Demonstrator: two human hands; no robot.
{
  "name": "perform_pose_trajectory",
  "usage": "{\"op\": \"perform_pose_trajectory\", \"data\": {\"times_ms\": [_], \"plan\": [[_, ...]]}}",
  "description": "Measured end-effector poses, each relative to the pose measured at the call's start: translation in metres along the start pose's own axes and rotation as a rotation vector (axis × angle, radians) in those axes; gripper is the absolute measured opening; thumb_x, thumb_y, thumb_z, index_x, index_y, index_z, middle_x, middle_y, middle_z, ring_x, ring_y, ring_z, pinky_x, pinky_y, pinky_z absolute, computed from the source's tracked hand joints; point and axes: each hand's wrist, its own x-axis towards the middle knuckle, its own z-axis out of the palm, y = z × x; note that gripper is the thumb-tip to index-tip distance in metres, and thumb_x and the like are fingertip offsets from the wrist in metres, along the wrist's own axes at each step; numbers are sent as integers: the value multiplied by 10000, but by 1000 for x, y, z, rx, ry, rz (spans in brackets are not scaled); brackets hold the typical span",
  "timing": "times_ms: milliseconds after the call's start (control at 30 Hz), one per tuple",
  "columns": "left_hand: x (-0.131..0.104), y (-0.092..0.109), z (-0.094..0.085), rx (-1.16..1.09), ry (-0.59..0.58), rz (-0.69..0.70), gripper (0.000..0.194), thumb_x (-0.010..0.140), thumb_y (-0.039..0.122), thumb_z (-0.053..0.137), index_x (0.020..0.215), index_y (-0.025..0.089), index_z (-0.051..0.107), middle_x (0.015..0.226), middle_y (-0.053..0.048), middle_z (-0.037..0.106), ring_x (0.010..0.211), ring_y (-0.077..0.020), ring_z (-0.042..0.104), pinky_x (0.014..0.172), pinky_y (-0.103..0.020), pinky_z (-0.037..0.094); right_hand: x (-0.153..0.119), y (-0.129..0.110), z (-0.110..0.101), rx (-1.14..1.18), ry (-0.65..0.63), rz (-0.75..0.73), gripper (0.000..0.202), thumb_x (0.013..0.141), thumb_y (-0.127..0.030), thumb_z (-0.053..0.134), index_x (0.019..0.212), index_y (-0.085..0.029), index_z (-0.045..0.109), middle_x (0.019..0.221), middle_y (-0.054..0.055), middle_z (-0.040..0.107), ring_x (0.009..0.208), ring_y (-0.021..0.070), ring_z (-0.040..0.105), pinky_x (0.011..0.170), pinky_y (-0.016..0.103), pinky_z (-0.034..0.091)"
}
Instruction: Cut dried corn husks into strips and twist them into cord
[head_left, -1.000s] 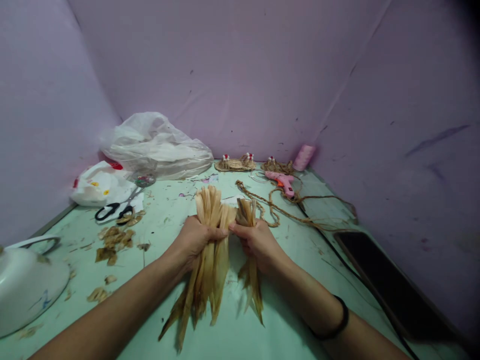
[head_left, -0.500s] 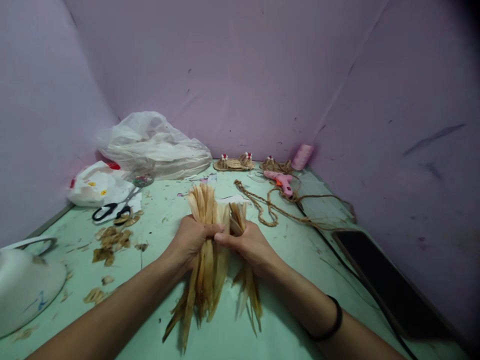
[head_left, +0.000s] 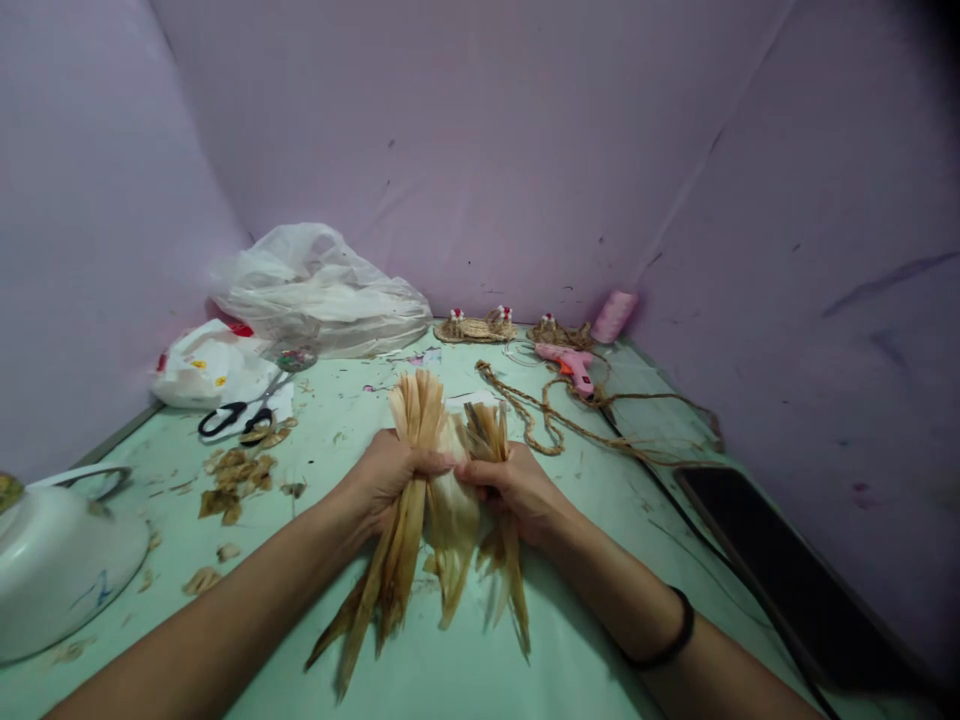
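My left hand (head_left: 390, 470) is closed around a thick bundle of dried corn husks (head_left: 401, 560), pale at the top and brownish along the hanging ends. A smaller bundle of husks (head_left: 487, 430) is gripped in my right hand (head_left: 517, 485), its tips hanging below the fingers. Between the two hands spreads one wide, pale husk (head_left: 454, 520), with both thumbs at its upper part. My palms and most finger undersides are hidden.
Husk scraps (head_left: 236, 480) and black-handled scissors (head_left: 240, 415) lie left, near a white bowl-like object (head_left: 67, 570). A plastic bag (head_left: 322, 295) is behind. Braided cord (head_left: 540, 410), a pink glue gun (head_left: 568, 365), a thread spool (head_left: 615, 316) and a dark flat panel (head_left: 787, 580) are right.
My hands have moved slightly apart, and the wide husk between them is now spread open. The view has shifted a little, so the table things appear further right.
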Motion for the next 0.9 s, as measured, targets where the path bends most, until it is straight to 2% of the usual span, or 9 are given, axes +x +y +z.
{"op": "perform_pose_trajectory", "data": {"times_ms": [200,333,467,600,667,767,833,900], "plan": [[-2,1,0,25,-67,-1,266,451,30,670,716,48,653,611,-132,684,538,-263,642,565,-387,537,0,0,2,-43,-8,-26,191,506,-202,627,466,-157,447,380,-65,388,353,36,299,361,204,167],[1,-3,-3,86,-84,70,357,430,74,723,782,49,664,677,-131,695,610,-270,650,605,-387,532,1,3,1,-25,60,-75,200,518,-212,609,450,-165,427,374,-70,369,359,39,292,363,204,179],[6,-7,-3,106,-5,105,377,399,72,714,772,60,661,638,-98,681,594,-265,638,610,-400,521,2,6,3,-47,85,-82,178,535,-218,584,458,-167,432,383,-66,373,374,50,305,366,202,205],[6,-10,-1,161,93,121,294,402,49,659,695,76,653,557,-55,643,525,-229,607,541,-362,500,1,7,7,-109,109,-133,110,548,-232,582,569,-144,519,490,-41,448,453,74,377,415,200,299],[6,-12,1,218,146,150,229,428,38,623,649,89,651,526,-35,623,498,-203,588,502,-323,480,0,8,8,-233,176,-178,97,554,-225,560,584,-138,530,518,-33,448,482,81,380,425,202,303],[5,-14,2,300,219,191,191,436,14,600,601,100,646,494,-12,602,463,-168,558,467,-279,455,1,11,7,-407,311,-208,106,559,-226,530,507,-153,473,477,-42,383,468,76,335,400,201,254],[5,-13,2,324,248,209,197,424,16,626,602,98,648,504,-12,609,472,-163,559,468,-269,455,3,12,6,-414,373,-200,129,555,-221,531,478,-161,446,453,-47,363,449,72,322,388,198,242],[5,-9,0,311,237,203,218,416,37,660,629,88,653,538,-28,629,499,-175,575,482,-277,469,6,8,3,-303,382,-159,128,543,-212,549,475,-160,454,440,-42,388,434,77,350,384,198,273]]}}
